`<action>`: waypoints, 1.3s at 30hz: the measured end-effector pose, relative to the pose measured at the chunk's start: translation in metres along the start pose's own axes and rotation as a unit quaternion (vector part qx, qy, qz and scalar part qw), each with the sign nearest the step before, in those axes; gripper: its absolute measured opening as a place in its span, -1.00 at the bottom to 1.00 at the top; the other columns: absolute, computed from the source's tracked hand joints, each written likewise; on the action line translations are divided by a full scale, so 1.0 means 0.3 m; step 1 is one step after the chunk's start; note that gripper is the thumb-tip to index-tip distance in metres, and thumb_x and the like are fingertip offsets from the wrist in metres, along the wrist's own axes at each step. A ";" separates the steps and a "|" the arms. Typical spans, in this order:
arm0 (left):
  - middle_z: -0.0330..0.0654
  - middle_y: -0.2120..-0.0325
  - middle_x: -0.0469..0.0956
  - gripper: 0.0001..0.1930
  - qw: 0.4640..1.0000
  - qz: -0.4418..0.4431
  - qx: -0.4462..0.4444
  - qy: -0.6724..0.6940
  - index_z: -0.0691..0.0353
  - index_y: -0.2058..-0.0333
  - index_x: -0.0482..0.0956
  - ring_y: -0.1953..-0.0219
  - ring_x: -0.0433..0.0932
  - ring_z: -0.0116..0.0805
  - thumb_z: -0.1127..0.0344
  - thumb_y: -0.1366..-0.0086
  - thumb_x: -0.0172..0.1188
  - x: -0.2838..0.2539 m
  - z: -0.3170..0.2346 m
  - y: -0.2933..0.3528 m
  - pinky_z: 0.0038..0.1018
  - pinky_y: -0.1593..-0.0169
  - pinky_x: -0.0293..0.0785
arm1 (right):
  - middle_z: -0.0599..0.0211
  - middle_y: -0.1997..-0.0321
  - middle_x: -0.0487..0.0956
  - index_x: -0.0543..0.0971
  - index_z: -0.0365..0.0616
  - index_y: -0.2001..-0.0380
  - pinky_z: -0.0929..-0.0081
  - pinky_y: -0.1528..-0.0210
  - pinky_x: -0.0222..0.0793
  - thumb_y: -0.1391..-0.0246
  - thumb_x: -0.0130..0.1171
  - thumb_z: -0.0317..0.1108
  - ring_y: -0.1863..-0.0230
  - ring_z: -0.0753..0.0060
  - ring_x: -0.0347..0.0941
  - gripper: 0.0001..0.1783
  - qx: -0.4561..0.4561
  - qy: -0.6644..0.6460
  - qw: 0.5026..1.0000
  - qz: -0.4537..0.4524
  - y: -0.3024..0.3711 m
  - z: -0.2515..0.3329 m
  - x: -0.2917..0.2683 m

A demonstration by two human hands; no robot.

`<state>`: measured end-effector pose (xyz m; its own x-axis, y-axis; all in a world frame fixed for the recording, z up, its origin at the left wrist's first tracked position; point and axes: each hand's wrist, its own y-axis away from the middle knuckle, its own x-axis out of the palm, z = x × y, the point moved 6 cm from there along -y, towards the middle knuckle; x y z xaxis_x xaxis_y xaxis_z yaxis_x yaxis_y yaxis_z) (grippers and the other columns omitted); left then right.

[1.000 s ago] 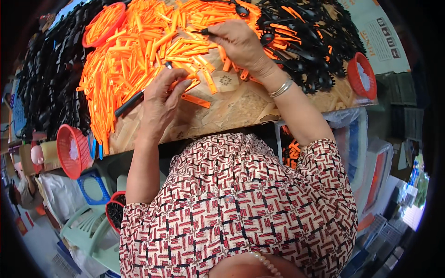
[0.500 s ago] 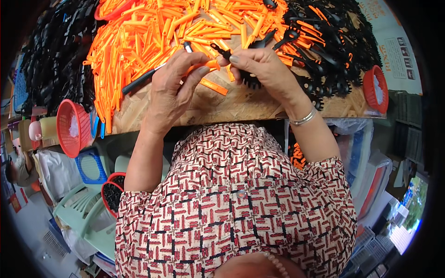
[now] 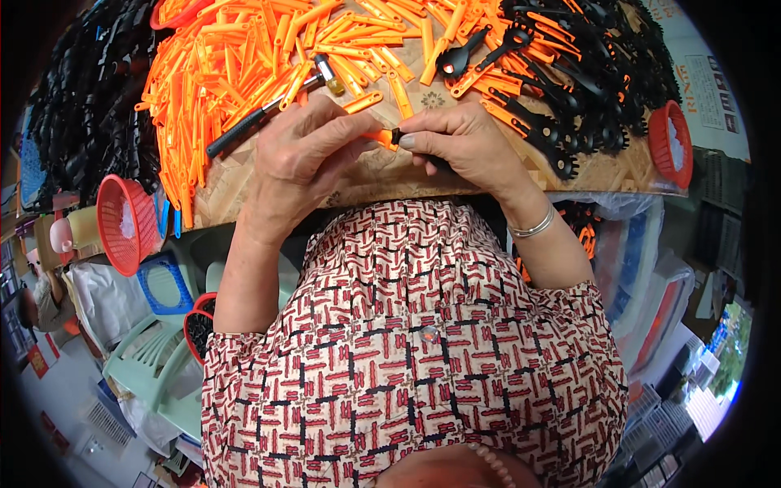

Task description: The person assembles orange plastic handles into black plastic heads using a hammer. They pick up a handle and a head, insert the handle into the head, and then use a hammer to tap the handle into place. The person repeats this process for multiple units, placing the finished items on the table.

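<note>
Over the near edge of the table, my left hand (image 3: 303,156) is closed around an orange plastic handle (image 3: 382,137), with only its end showing. Against that end sits the narrow shank of a black utensil head (image 3: 397,135), pinched between the thumb and fingers of my right hand (image 3: 465,143). The rest of the black head is mostly hidden under my right hand. Just beyond my left hand lies a hammer (image 3: 244,126) with a black grip, its head resting among loose orange handles (image 3: 211,77).
Black utensils (image 3: 561,110), some with orange handles, crowd the table's right side. A black spoon (image 3: 457,62) lies at the far middle. Dark parts (image 3: 89,106) are heaped at far left. Red baskets stand at the left (image 3: 122,232) and right (image 3: 672,146) table corners.
My hands have come together, and the black utensil's shank now meets the end of the orange handle. The hammer's head, partly covered before, is in plain view.
</note>
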<state>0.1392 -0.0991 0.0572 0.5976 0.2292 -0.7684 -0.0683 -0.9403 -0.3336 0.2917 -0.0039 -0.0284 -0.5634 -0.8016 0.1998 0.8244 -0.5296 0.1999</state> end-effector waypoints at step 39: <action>-0.14 0.44 0.50 -0.76 1.000 0.023 -0.005 0.004 0.25 0.18 0.66 0.42 0.53 -0.18 0.52 -0.14 0.37 0.166 -0.014 -0.023 -0.34 0.34 0.45 | 0.24 0.49 0.62 0.70 -0.24 0.19 0.51 0.42 0.42 -0.09 0.27 -0.48 0.49 0.46 0.56 -0.80 -0.264 0.438 0.857 -0.058 0.080 0.132 -0.041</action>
<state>0.1727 -0.0824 0.0235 0.6009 0.1830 -0.7781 -0.0875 -0.9525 -0.2916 0.3163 0.0041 0.0121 -0.5770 -0.5126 -0.6358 0.8055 -0.4858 -0.3393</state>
